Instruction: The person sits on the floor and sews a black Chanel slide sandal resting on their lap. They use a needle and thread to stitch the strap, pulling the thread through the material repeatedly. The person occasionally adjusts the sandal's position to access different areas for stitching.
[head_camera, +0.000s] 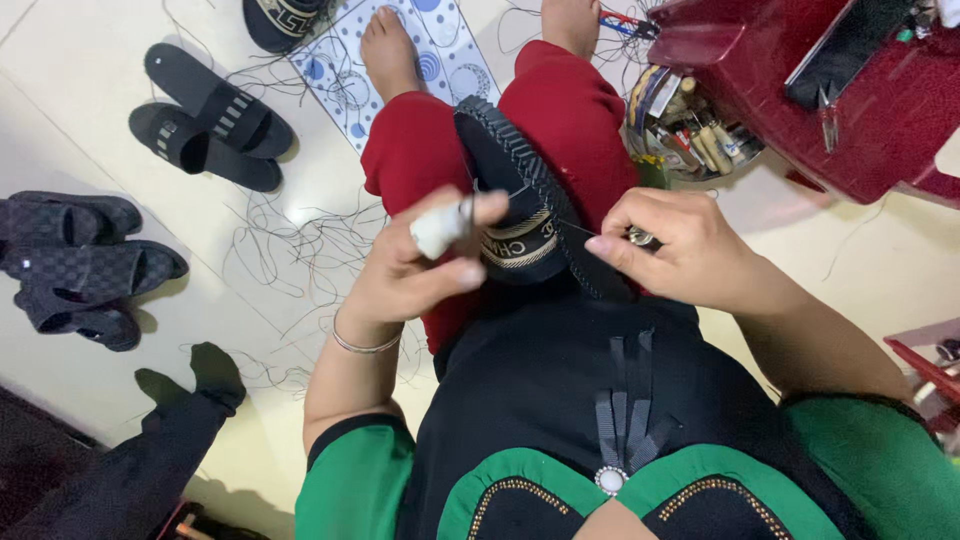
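Counting from the lap outward, we find one dark slipper (520, 200) lying across our red-trousered knees, sole edge up, with one thin thread (575, 228) running from it toward the right. On the pale floor (80, 60) lie two black slides (210, 115) together, another dark pair (80, 270) at the far left, and one more slipper (280, 18) at the top edge, amid loose thread strands. One red stool (850, 90) stands at right above one small basket of tools (690, 135). Our left hand (415, 270), one fingertip wrapped in white tape, pinches a needle beside the slipper. Our right hand (675, 245) closes its fingers on a small metal tool, wrist bent inward.
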